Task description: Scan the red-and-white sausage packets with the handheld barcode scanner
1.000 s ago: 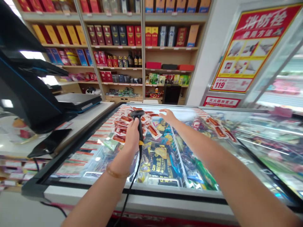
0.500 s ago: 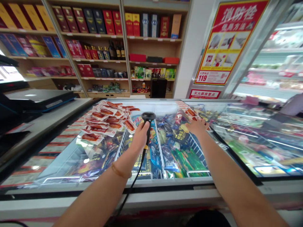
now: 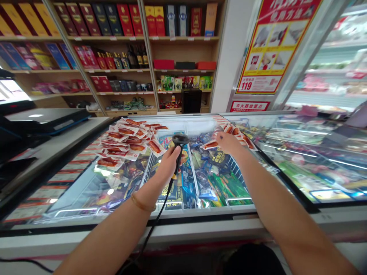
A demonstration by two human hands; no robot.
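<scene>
My left hand (image 3: pixel 171 158) is wrapped around the handle of a black barcode scanner (image 3: pixel 180 140), whose cable hangs down toward me. My right hand (image 3: pixel 228 143) is closed on a sausage packet (image 3: pixel 210 144) that sticks out to the left below the fingers; the fingertips are partly blurred. Just behind and right of this hand lie a few more sausage packets (image 3: pixel 235 131). A heaped pile of sausage packets (image 3: pixel 126 138) rests on the freezer's glass lid (image 3: pixel 83 194) at the left, with one packet (image 3: pixel 155 147) at its edge near the scanner.
Under the glass, wire baskets (image 3: pixel 195 183) hold bagged frozen goods. A second glass-topped section (image 3: pixel 309 164) stretches to the right. At left is a counter with a dark flat device (image 3: pixel 57 121). Behind the freezer are shelves (image 3: pixel 123 70) of boxes and bottles.
My right hand has moved left from the small right-hand group, bringing one sausage packet toward the scanner. My left hand still holds the scanner in about the same place. The view has tilted slightly.
</scene>
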